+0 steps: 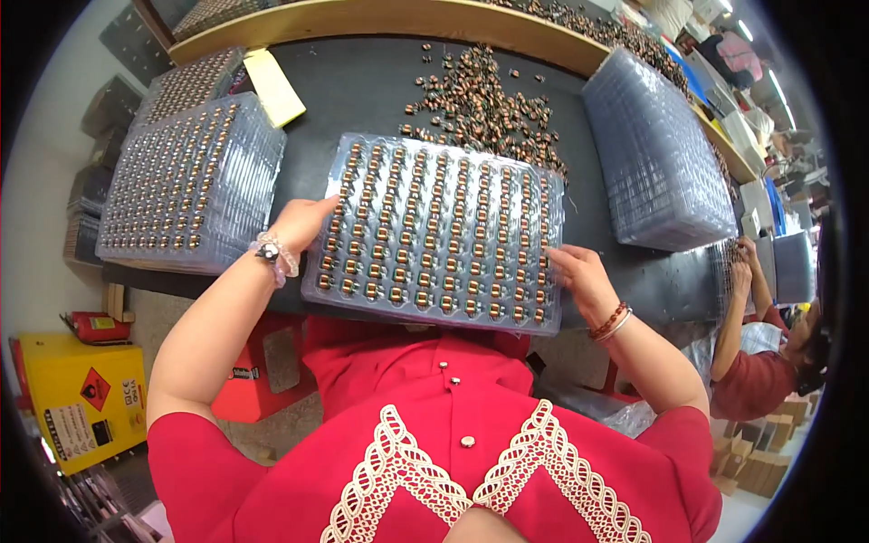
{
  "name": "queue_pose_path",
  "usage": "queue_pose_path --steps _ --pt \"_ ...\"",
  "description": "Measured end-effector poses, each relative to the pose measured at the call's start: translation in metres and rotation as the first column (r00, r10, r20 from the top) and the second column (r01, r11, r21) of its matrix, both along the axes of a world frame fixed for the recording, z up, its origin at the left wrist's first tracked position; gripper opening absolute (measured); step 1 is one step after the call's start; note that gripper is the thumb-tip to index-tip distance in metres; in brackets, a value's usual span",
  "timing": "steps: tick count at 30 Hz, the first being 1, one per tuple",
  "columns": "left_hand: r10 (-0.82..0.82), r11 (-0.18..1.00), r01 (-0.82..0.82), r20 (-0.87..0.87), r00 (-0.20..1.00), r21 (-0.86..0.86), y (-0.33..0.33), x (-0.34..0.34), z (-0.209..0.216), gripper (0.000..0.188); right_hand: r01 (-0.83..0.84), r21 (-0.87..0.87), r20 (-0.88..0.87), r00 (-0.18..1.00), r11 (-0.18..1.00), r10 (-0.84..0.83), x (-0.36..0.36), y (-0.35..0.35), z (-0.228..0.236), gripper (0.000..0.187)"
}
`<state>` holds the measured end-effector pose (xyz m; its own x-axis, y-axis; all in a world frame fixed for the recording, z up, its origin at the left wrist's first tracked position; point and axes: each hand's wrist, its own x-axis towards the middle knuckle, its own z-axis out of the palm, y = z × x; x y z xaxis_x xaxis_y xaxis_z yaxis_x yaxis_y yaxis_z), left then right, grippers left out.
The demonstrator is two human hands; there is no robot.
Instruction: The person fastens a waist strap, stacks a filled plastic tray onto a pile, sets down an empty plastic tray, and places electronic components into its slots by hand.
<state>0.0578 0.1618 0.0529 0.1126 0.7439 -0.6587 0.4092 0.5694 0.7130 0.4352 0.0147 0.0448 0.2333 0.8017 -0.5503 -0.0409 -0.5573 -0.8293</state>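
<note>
In front of me lies a clear plastic tray (425, 312) filled with rows of small copper-and-black coils (398, 258). Its near edge reaches the front edge of the black table. My left hand (303, 226) holds the tray's left edge, with the fingertips beside the outermost row and some fingers hidden. At the right edge is my right hand (584, 279), its fingers bent over the rim next to the last row of coils. Beyond the tray's far edge, a loose pile of the same coils (484, 100) spreads over the table.
A stack of filled trays (186, 181) stands at left, with a yellow paper slip (273, 88) beside it. A tall stack of clear trays (661, 158) stands at right. A wooden ledge (389, 22) borders the table's far side. Another person (760, 362) works at far right.
</note>
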Motion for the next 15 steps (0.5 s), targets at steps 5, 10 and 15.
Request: queue_pose_path --steps 5,10,15 --pt "0.072 0.996 -0.065 0.155 0.985 -0.053 0.0 -0.009 -0.031 0.036 0.015 0.033 -0.135 0.991 0.999 -0.011 -0.002 0.005 0.001 0.028" --pt "0.022 0.995 -0.037 0.162 0.987 0.095 -0.016 0.003 -0.004 0.041 0.018 0.082 -0.268 0.963 0.996 0.004 0.005 -0.007 0.02 0.029" --pt "0.135 0.981 -0.173 0.345 0.929 0.082 -0.01 -0.027 0.079 0.045 -0.013 0.206 -0.232 0.971 0.978 0.062 -0.016 0.001 0.083 0.029"
